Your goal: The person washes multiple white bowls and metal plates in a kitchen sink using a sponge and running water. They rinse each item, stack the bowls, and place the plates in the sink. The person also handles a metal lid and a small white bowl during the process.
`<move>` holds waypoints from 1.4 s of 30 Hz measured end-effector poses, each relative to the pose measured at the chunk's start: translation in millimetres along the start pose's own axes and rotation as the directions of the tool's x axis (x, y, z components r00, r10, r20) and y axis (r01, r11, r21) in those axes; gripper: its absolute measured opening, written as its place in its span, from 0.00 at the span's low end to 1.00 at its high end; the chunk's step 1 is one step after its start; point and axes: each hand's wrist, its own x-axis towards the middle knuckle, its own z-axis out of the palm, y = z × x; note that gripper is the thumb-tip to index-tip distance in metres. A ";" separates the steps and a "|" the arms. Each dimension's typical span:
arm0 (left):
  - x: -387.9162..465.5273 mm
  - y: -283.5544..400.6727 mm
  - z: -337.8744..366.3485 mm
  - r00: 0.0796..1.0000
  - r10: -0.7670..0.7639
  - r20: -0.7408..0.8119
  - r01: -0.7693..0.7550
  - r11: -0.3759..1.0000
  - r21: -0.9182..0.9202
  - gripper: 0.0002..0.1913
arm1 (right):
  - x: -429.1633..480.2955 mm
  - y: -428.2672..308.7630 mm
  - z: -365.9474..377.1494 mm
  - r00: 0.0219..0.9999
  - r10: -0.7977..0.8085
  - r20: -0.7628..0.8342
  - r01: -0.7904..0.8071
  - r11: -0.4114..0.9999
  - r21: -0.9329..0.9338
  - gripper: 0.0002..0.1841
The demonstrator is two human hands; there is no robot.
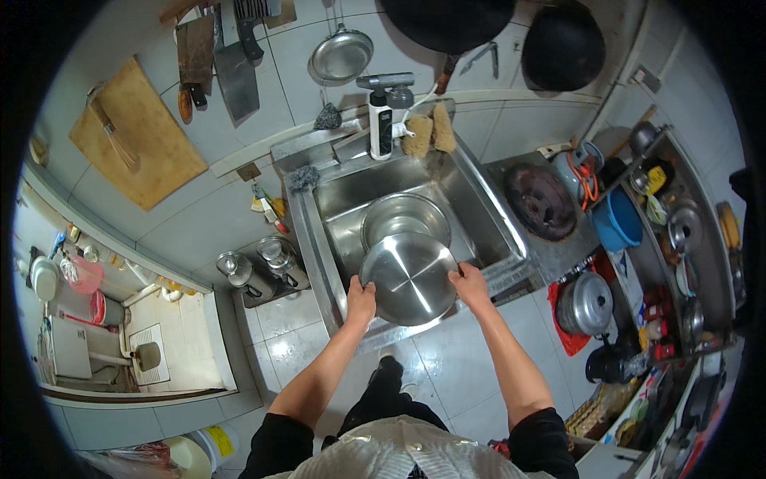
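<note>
A round stainless steel pan or basin (410,280) is gripped at its rim by both of my hands, over the near edge of the sink. My left hand (361,302) has its left side and my right hand (471,286) its right side. The brushed, flat round face is turned up toward me. Just beyond it, a second round metal basin (407,209) rests on the floor of the stainless steel sink (335,215), its near part hidden behind the held one. A white faucet unit (381,126) stands at the sink's back rim.
Two brown sponges (426,132) hang by the faucet; a steel wool scourer (303,178) lies on the left rim. Two metal thermos flasks (263,269) stand left of the sink. To the right are a round burner (540,202), a blue bucket (616,220) and a lidded aluminium pot (584,303).
</note>
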 end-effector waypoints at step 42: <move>202.6 -113.0 129.8 0.819 -0.563 -0.108 0.451 0.749 -0.485 0.28 | 253.1 116.9 120.1 0.985 0.064 0.162 -0.020 0.965 -0.263 0.15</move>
